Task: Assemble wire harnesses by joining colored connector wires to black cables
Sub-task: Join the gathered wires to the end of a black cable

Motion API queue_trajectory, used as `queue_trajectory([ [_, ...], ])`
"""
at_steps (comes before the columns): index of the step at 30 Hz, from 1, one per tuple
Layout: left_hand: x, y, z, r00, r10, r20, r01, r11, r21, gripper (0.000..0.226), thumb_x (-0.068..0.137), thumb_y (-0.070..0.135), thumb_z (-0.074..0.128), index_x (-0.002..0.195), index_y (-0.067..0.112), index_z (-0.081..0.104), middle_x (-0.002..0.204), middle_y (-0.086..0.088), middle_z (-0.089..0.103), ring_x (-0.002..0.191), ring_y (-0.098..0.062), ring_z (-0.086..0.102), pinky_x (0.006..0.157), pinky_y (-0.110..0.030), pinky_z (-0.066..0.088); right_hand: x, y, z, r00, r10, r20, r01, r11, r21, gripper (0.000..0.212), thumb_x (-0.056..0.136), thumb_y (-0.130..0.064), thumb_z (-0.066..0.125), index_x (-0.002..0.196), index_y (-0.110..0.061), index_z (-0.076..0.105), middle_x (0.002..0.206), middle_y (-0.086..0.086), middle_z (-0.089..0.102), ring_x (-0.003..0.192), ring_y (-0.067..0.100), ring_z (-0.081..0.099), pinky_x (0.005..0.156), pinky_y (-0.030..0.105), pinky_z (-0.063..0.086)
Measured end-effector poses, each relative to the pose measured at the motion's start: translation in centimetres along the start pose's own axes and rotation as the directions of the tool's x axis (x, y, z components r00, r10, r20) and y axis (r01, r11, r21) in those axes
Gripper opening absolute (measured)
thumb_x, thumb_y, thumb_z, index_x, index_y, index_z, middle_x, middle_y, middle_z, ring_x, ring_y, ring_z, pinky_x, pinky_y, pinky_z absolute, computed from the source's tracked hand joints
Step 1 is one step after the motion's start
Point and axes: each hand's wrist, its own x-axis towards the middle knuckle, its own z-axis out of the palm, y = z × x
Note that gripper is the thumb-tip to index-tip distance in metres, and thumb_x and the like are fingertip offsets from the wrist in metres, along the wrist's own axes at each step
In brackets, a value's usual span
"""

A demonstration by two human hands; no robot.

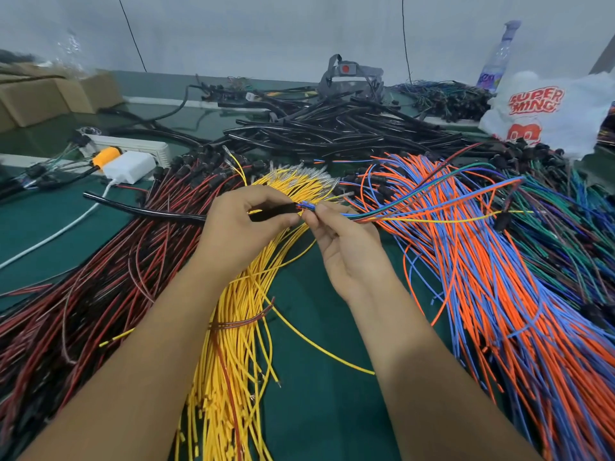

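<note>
My left hand grips the end of a black cable that runs off to the left over the green table. My right hand pinches a small bunch of colored wires, blue, green, orange, red and yellow, right at the cable's open end. The wire ends meet the cable mouth between my fingertips. These wires trail to the right over the orange and blue pile.
Heaps of wire cover the green table: red-black at left, yellow in the middle, orange-blue at right, black tubes behind. A power strip, a white adapter, cardboard boxes, a plastic bag and a bottle stand at the back.
</note>
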Motion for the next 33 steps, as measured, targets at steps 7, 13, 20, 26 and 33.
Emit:
queue_trajectory([
  [7, -0.22, 0.39, -0.01, 0.998, 0.058, -0.032, -0.055, 0.996, 0.070, 0.015, 0.078, 0.020, 0.077, 0.093, 0.025, 0.076, 0.085, 0.011, 0.068, 0.084, -0.004, 0.061, 0.077, -0.024, 0.049, 0.15, 0.22, 0.08, 0.990, -0.140, 0.008, 0.139, 0.972, -0.191, 0.020, 0.089, 0.013, 0.056, 0.075, 0.000, 0.060, 0.068, 0.005, 0.063, 0.060, 0.013, 0.065, 0.065, 0.018, 0.055],
  [13, -0.16, 0.07, 0.15, 0.996, 0.080, -0.048, -0.068, 0.974, 0.216, 0.018, 0.081, 0.028, 0.075, 0.100, 0.028, 0.075, 0.087, 0.009, 0.067, 0.085, -0.009, 0.061, 0.079, -0.039, 0.050, -0.18, 0.23, -0.02, 0.947, -0.315, 0.064, 0.305, 0.818, -0.488, 0.018, 0.087, 0.010, 0.060, 0.078, -0.005, 0.062, 0.068, 0.002, 0.064, 0.062, 0.010, 0.067, 0.067, 0.019, 0.054],
  [20, -0.05, -0.42, 0.25, 0.997, 0.073, 0.011, -0.072, 0.932, 0.355, 0.023, 0.088, 0.032, 0.067, 0.110, 0.030, 0.072, 0.088, 0.001, 0.067, 0.086, -0.020, 0.059, 0.074, -0.046, 0.049, -0.49, -0.08, -0.41, 0.929, -0.337, 0.153, 0.349, 0.660, -0.665, 0.021, 0.086, 0.005, 0.063, 0.075, -0.013, 0.063, 0.066, -0.002, 0.067, 0.070, 0.016, 0.070, 0.072, 0.025, 0.058],
  [26, 0.14, -0.40, -0.01, 0.975, 0.170, 0.141, -0.218, 0.850, 0.479, 0.024, 0.084, 0.025, 0.071, 0.107, 0.020, 0.074, 0.086, -0.003, 0.066, 0.088, -0.028, 0.056, 0.073, -0.047, 0.047, -0.32, -0.35, -0.47, 0.946, -0.287, 0.149, 0.308, 0.659, -0.686, 0.020, 0.085, 0.007, 0.062, 0.074, -0.010, 0.061, 0.064, 0.002, 0.065, 0.058, 0.009, 0.066, 0.056, 0.014, 0.049],
  [33, 0.10, -0.27, -0.04, 0.948, 0.241, 0.206, -0.317, 0.712, 0.626, 0.022, 0.081, 0.020, 0.075, 0.103, 0.021, 0.076, 0.086, -0.003, 0.067, 0.086, -0.032, 0.058, 0.075, -0.045, 0.042, 0.02, -0.34, -0.65, 0.938, -0.303, 0.171, 0.318, 0.549, -0.773, 0.022, 0.085, 0.002, 0.064, 0.073, -0.016, 0.061, 0.068, 0.005, 0.067, 0.062, 0.017, 0.068, 0.062, 0.026, 0.057],
])
